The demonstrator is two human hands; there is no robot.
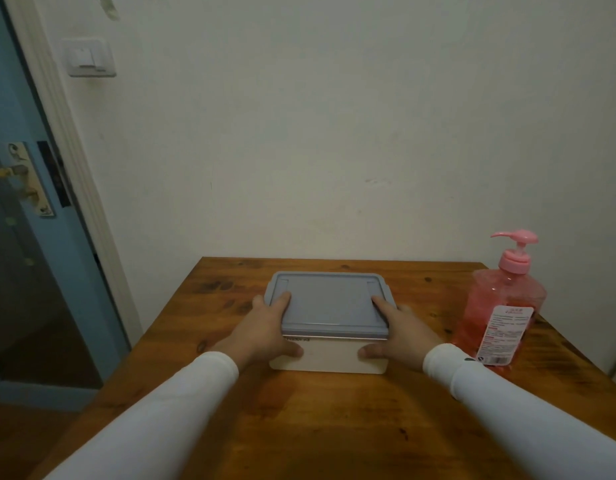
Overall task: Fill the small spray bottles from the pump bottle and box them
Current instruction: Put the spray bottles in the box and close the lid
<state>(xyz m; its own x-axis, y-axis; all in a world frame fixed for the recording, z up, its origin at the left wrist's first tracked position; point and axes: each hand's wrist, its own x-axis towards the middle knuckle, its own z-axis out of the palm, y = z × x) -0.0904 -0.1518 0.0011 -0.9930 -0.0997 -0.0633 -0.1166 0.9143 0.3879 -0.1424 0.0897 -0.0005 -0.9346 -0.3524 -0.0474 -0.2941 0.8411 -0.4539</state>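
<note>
left hand (265,327), right hand (400,329) gripping lidded box (330,355)

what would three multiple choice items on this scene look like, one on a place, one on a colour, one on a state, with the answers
1. Where does the pump bottle stand relative to the box?
A. to its right
B. to its left
C. on top of it

2. What colour is the bottle's pump head?
A. blue
B. pink
C. white

3. What state is the box in?
A. open, lid beside it
B. lid on, a hand at each end
C. tipped on its side

Answers:
1 A: the bottle stands near the table's right edge, apart from the box.
2 B: pump and liquid are both pink.
3 B: the grey lid sits on top, gripped by the left hand and right hand.
</note>
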